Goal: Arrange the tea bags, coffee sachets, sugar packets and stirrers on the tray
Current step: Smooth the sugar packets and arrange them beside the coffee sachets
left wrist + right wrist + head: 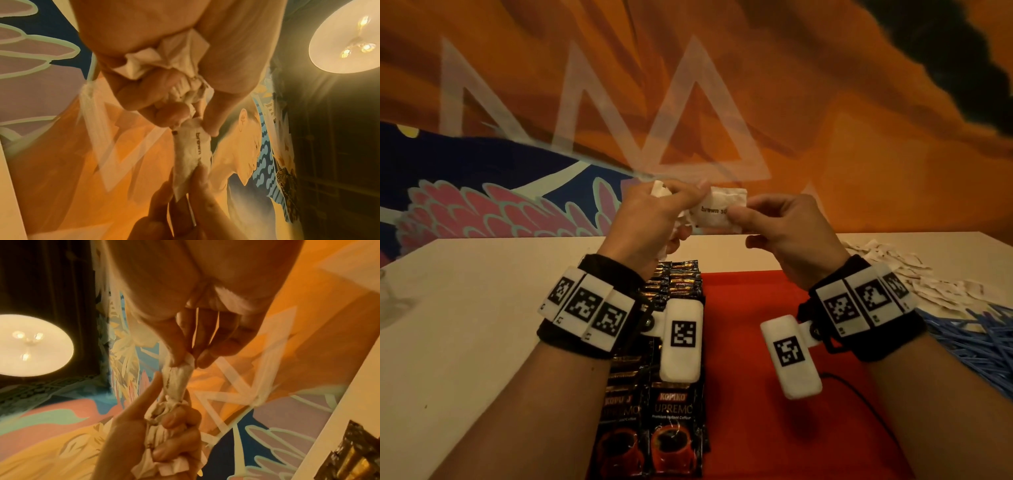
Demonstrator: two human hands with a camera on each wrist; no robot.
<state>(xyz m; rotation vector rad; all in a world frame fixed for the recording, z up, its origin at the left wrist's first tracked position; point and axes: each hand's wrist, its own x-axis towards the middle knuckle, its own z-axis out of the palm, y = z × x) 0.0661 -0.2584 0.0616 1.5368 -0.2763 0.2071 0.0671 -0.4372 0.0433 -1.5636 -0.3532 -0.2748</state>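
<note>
Both hands are raised above the table. My left hand (pixel 654 212) clutches a crumpled bunch of white sugar packets (pixel 164 60) in its curled fingers and pinches one end of a white brown sugar packet (pixel 719 210). My right hand (pixel 780 226) pinches the other end of that packet (pixel 191 155) between thumb and fingers (pixel 203 356). Below the hands lies the red tray (pixel 774 394). Black coffee sachets (pixel 671 421) sit in rows along its left side.
Loose white sugar packets (pixel 914 277) lie heaped at the table's right, with a pile of blue stirrers (pixel 976 339) just in front of them. A thin black cable (pixel 859 401) crosses the tray. The white table (pixel 482 325) meets a painted wall behind.
</note>
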